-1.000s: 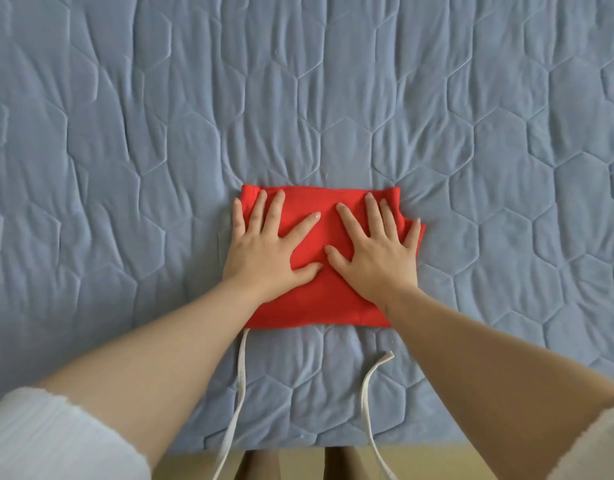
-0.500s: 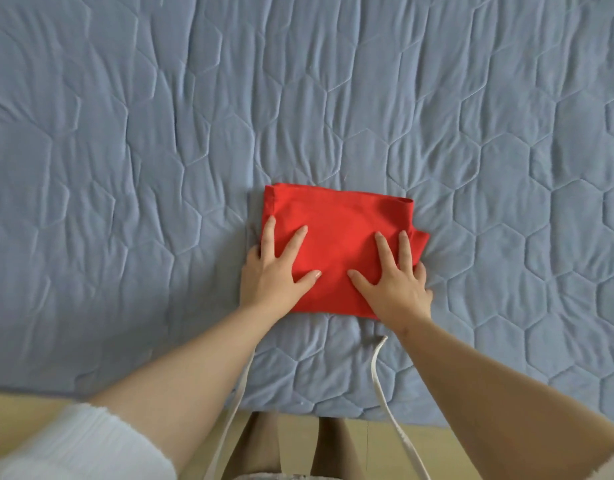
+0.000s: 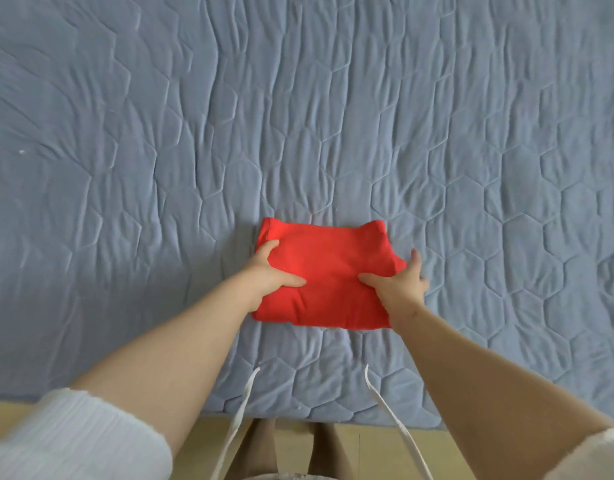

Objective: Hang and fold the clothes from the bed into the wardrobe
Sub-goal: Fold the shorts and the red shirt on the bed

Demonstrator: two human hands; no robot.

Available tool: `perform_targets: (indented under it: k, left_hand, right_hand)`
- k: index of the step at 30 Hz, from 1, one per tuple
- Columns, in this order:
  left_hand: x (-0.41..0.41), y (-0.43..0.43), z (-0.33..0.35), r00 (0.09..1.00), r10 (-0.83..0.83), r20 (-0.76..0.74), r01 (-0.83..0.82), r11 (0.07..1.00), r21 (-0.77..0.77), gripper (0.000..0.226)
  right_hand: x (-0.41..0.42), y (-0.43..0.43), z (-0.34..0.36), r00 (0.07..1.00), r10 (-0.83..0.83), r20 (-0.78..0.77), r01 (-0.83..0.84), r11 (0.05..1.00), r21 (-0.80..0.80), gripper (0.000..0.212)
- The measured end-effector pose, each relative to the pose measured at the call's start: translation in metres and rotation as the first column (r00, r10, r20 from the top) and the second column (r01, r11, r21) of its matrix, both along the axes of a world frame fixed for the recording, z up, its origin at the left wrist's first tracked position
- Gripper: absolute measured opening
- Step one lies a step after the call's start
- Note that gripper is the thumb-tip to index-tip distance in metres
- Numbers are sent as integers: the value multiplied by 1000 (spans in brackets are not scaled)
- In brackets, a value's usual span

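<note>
"Red garment: where does it lie?"

"Folded into a rectangle on the blue quilted bed, toward 6 o'clock in the view and close to the mattress edge."

"And the hands?"

"Left hand takes the 9 o'clock side, thumb on top and fingers curled at the edge. Right hand takes the 3 o'clock side, thumb on top, fingers along the edge. Each grip holds the garment."

"Anything else?"

"2 white cords hang at 6 o'clock, between the forearms, and a white sleeve shows at 7 o'clock."
</note>
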State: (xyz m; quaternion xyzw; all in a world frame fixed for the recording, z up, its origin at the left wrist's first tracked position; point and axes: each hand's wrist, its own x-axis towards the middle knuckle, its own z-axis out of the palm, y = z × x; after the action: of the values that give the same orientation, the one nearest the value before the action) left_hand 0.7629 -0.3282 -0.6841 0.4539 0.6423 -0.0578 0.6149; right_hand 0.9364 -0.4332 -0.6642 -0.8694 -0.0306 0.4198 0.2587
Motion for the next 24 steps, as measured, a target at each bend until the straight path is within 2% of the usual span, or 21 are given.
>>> perform_targets:
  k: [1, 3, 5, 7, 11, 14, 16, 19, 22, 24]
  left_hand:
    - [-5, 3, 11, 1000, 26, 16, -25, 999, -31, 96]
    - [-16, 8, 34, 997, 75, 21, -74, 997, -34, 93]
    - [-27, 10, 56, 989, 136, 53, -135, 990, -29, 90]
    - [-38, 12, 77, 969, 225, 103, -221, 974, -49, 84]
    - [-52, 21, 117, 857, 481, 188, -477, 876, -69, 60]
    - [-66, 33, 162, 753, 635, 173, -601, 771, -210, 40]
    - [-81, 39, 200, 744, 642, 184, -585, 759, -286, 33]
    - [-107, 47, 256, 715, 656, 243, -590, 752, -295, 34]
    - [-139, 52, 314, 677, 673, 298, -639, 738, -216, 34]
    - [-164, 52, 351, 653, 686, 320, -676, 719, -162, 33]
  right_hand:
    - [-1, 1, 10, 992, -103, -76, 100, 994, -45, 104]
    - [-2, 5, 32, 922, -251, -294, 232, 968, -99, 85]
    - [-3, 9, 54, 830, -258, -494, 215, 966, -143, 53]
    - [-5, 17, 77, 779, -209, -591, 171, 978, -120, 27]
    - [-9, 41, 120, 775, -107, -623, 156, 987, 24, 14]
    - [-20, 57, 157, 783, -42, -621, 138, 985, 108, 6]
    - [-31, 67, 185, 791, -4, -611, 114, 983, 142, 9]
    - [-54, 86, 236, 799, 101, -592, 40, 975, 221, 11]
    - [-84, 111, 288, 792, 242, -560, -54, 942, 331, 11]
    - [-108, 127, 325, 770, 360, -527, -148, 904, 400, 29]
